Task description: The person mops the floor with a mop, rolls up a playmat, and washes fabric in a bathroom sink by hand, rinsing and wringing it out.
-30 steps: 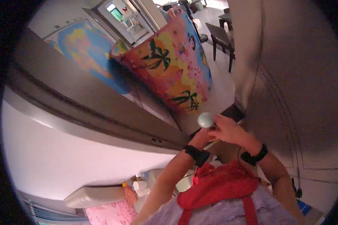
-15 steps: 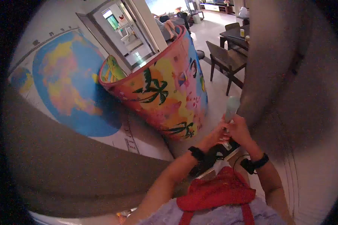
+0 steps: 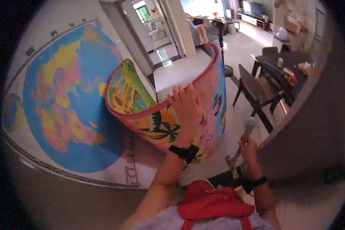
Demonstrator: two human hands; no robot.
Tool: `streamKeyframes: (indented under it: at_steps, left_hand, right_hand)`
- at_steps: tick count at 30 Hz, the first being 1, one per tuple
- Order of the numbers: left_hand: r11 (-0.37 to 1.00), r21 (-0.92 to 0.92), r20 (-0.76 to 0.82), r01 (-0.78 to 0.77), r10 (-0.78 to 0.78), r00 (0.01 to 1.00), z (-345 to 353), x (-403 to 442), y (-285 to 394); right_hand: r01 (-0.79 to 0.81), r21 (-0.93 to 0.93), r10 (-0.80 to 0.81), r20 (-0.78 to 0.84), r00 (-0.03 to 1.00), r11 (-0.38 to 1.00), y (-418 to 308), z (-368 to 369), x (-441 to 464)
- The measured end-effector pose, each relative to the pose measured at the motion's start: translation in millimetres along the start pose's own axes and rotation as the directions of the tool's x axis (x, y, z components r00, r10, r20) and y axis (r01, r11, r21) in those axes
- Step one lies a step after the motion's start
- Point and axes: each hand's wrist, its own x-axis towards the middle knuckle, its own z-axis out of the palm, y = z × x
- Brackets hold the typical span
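Note:
My left hand (image 3: 187, 109) lies against the outer side of a curled play mat (image 3: 207, 126) with palm-tree prints, its outstretched fingers reaching the mat's pink upper rim. The mat stands on edge, bent into an open curve with a green, patterned inner face. In my right hand (image 3: 249, 149) is a pale grey-green stick-like tool (image 3: 250, 123), with a rounded upper end and a crosspiece at the lower end. My right fingers wrap around its middle; its exact kind is unclear. Dark bands are on both wrists.
A painted world map (image 3: 71, 103) covers the wall at left. A dark chair (image 3: 257, 90) and a table (image 3: 295, 78) with items on it stand at right. Behind the mat are a doorway (image 3: 153, 34) and a person's legs (image 3: 203, 34) on a sofa. A grey-brown surface (image 3: 310, 142) rises close at right.
My left hand has left the tool and moved up and left onto the mat. My right hand keeps the tool, now lower. The camera view has shifted.

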Motion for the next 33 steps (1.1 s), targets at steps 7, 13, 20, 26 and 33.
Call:
streamKeyframes:
  at_steps: [7, 13, 20, 26, 33]
  left_hand:
    - [0.994, -0.073, 0.066, -0.081, 0.085, 0.994, 2, 49, 6]
    - [0.998, 0.052, -0.089, -0.033, 0.038, 0.995, 64, 46, -23]
    - [0.956, 0.029, 0.11, 0.29, -0.292, 0.95, 23, 53, -97]
    - [0.882, 0.286, -0.211, 0.376, -0.325, 0.922, -5, 31, -150]
    - [0.666, 0.554, -0.332, 0.501, -0.375, 0.866, -34, -7, -165]
  right_hand:
    - [0.04, 0.197, -0.049, 0.042, 0.998, 0.98, -3, 14, 105]
    - [0.014, 0.445, -0.143, 0.256, 0.956, 0.895, 105, 58, 246]
    - [-0.087, 0.542, -0.112, 0.324, 0.939, 0.836, 44, 88, 294]
    - [-0.016, 0.323, -0.153, 0.492, 0.857, 0.946, 40, 127, 323]
    - [0.136, 0.272, -0.293, 0.699, 0.652, 0.953, 6, 126, 377]
